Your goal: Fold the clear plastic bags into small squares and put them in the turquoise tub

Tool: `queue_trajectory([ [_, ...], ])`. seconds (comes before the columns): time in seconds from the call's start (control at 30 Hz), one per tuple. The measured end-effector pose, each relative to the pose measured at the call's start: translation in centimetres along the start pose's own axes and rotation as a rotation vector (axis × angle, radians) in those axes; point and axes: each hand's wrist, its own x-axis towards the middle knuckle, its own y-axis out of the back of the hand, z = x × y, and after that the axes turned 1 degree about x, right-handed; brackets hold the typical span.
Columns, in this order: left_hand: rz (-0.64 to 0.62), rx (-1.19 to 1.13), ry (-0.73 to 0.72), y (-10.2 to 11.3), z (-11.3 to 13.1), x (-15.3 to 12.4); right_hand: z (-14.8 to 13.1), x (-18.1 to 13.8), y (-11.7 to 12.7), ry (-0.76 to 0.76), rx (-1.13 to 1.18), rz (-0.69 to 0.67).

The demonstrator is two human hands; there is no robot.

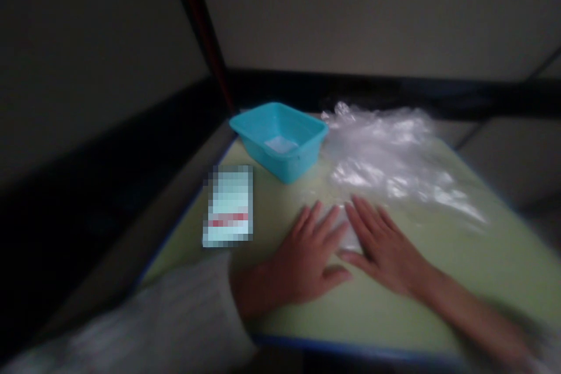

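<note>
My left hand (307, 251) lies flat with its fingers spread, pressing on a small, pale, flat piece (349, 236), perhaps in a clear bag. From the other side my right hand (383, 245) rests on the same piece, fingers stretched out. Both hands cover much of it, so its kind cannot be made out. Just beyond my fingers spreads a heap of clear plastic bags (385, 152). A turquoise plastic basin (289, 166) stands behind my left hand, with a white flat piece (280, 144) inside it.
The yellow-green table (372, 315) has a blue edge in front and along its sides. Left of the basin lies a blurred-out pale rectangle (230, 204) with a red band. Grey walls (372, 11) close in behind and to the left.
</note>
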Motion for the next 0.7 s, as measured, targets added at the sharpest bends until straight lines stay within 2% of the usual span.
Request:
queue_trajectory([
  [0.33,0.026,0.006,0.018,-0.5,-0.1,-0.2,-0.1,0.0,0.2,-0.012,0.005,0.005],
  [0.57,-0.017,0.003,0.043,-0.1,0.0,-0.2,0.9,-0.4,0.3,-0.025,0.002,-0.014],
  [0.7,0.001,0.0,0.031,-0.2,0.0,-0.2,1.3,-0.7,0.3,-0.03,-0.006,-0.026],
])
